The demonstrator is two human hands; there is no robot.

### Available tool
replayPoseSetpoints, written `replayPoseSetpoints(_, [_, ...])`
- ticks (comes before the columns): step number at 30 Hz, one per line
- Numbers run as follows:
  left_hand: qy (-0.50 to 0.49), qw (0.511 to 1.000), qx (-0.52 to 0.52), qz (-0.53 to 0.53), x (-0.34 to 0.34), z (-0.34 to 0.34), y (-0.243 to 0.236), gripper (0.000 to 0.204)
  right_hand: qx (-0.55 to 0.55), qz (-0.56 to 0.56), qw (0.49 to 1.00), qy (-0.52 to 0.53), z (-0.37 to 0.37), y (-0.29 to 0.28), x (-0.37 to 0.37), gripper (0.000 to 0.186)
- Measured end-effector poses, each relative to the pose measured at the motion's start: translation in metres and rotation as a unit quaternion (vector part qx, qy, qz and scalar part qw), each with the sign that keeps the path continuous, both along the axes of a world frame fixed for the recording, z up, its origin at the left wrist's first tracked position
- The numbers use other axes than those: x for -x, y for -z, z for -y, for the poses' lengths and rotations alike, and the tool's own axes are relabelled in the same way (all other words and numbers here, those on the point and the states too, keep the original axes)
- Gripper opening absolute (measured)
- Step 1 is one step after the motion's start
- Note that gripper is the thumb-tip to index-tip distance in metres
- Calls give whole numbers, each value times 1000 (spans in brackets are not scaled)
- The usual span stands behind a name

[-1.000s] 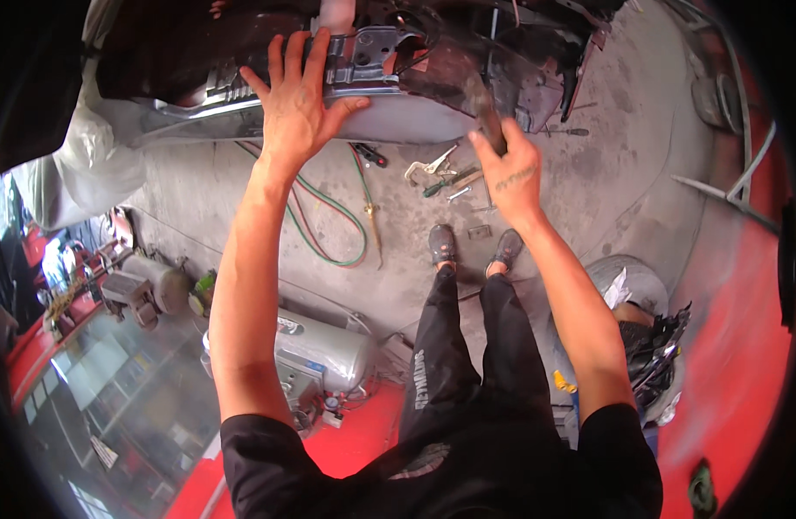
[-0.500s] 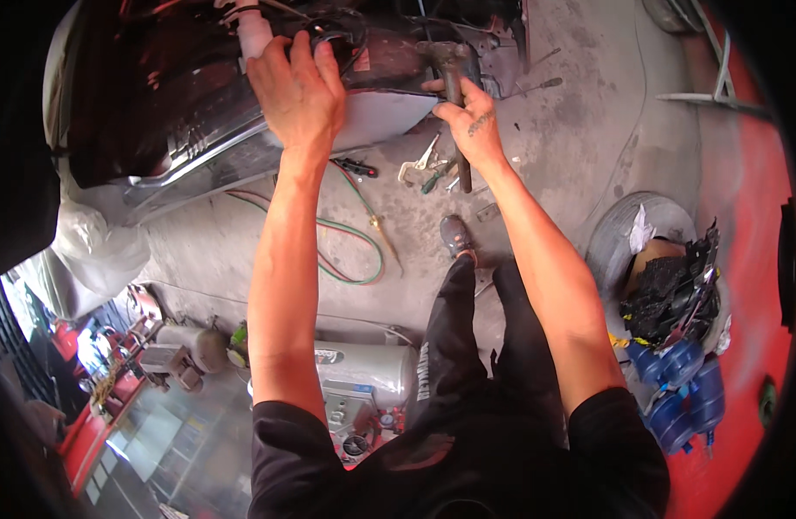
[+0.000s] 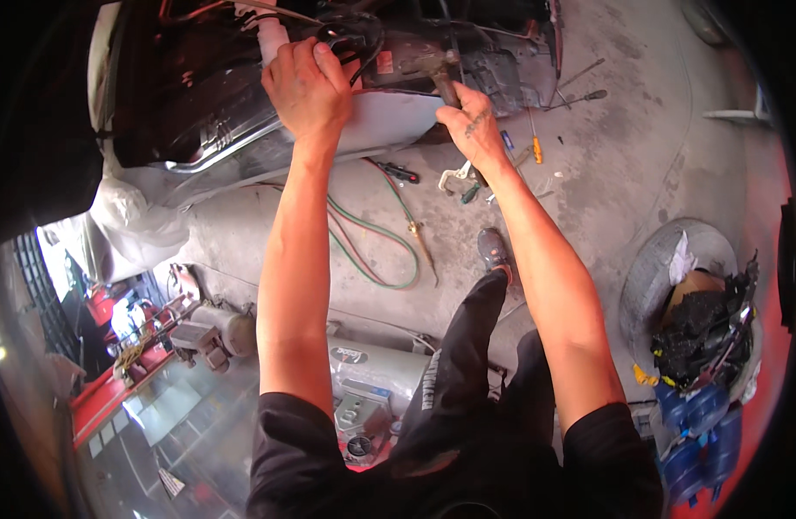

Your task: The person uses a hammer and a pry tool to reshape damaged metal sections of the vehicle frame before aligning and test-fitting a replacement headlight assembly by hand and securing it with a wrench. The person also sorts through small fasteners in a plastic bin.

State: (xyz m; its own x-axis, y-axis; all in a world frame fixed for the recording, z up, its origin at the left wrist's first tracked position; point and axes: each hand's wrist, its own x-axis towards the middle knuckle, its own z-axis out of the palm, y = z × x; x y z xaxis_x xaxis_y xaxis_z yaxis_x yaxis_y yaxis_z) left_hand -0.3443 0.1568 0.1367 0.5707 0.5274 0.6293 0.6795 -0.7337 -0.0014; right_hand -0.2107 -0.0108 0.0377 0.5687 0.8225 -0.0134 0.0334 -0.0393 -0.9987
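My right hand is closed round the handle of a hammer. The hammer's metal head lies over the dark front end of a vehicle, just beyond a pale grey body panel. My left hand bends over the inner side of that panel, fingers curled and close together. Its fingertips are hidden, so what they grip cannot be made out. Right beside them rises a white plastic neck, with dark cables around it.
Below the vehicle, a red-and-green hose with a brass torch lies on the concrete. Locking pliers and a yellow-handled screwdriver lie nearby. A tyre, blue water bottles and a grey tank stand around me.
The hammer has swung: its handle hung below my right hand, and now its head tips toward the vehicle. My view has shifted, so the surroundings sit further right. My left hand keeps its place.
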Motion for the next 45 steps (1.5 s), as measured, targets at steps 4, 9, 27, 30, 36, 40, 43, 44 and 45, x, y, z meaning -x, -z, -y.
replayPoseSetpoints(4, [-7,999,-34,-10,-2,-6,0,26,-32,41,998,40,-8,11,2,26])
replayPoseSetpoints(9, [-7,999,-29,-29,-3,2,-3,25,-28,35,998,39,-9,20,10,24])
replayPoseSetpoints(27, [-18,999,-2,-38,-7,0,0,33,-67,-3,998,-12,-2,26,-14,27])
replayPoseSetpoints(30, [-1,1000,-12,-8,-7,3,-2,38,-52,-67,996,-34,6,16,-15,35])
replayPoseSetpoints(36, [-6,1000,-20,13,-7,1,-5,38,-47,-69,995,-55,2,18,-14,34])
replayPoseSetpoints(40, [-23,999,-31,-17,-15,2,-2,35,-92,-46,994,-20,-1,33,-13,31])
replayPoseSetpoints(43, [-26,997,-68,9,-11,-1,1,36,-99,-43,994,-20,-2,31,-10,28])
replayPoseSetpoints(44, [-28,997,-77,9,-9,0,0,36,-98,-52,994,-13,-1,28,-8,26])
replayPoseSetpoints(45, [-45,997,-55,7,-6,0,-2,36,-107,-52,993,-16,0,25,-8,26])
